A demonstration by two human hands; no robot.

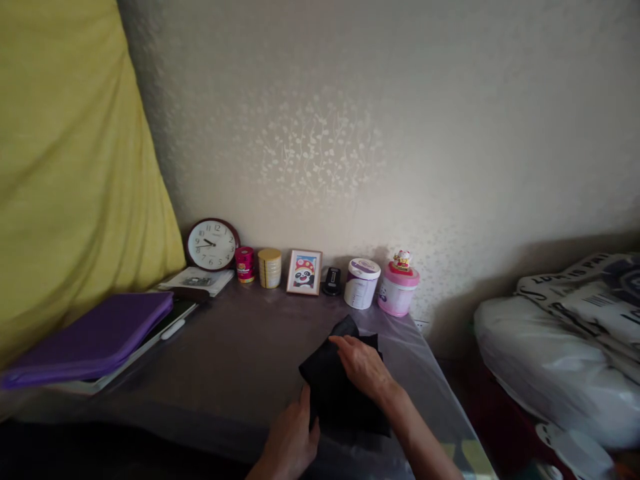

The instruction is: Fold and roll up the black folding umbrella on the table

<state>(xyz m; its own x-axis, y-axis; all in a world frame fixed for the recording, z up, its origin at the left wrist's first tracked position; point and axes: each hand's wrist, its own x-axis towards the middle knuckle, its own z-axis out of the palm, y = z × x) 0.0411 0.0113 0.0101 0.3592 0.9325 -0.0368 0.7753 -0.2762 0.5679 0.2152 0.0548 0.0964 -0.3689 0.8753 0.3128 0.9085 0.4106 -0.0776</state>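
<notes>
A black cloth (333,393) lies partly folded near the table's right front, its far edge raised into a point. My right hand (363,367) reaches over it from the right, with fingers closed on the upper part of the fabric. At the near left edge, my left hand (293,437) has its index finger and thumb at the border of the cloth, closed about it. Whatever kind of article the dark fabric belongs to cannot be made out. Parts of it are hidden beneath my right hand and wrist.
Along the wall stand a round clock (213,245), a red can (245,265), a yellow-lidded jar (270,269), a panda picture frame (305,272), a white tub (362,283) and a pink tub (399,293) topped by a figurine. A purple folder (95,337) lies left. White bags (555,367) sit right.
</notes>
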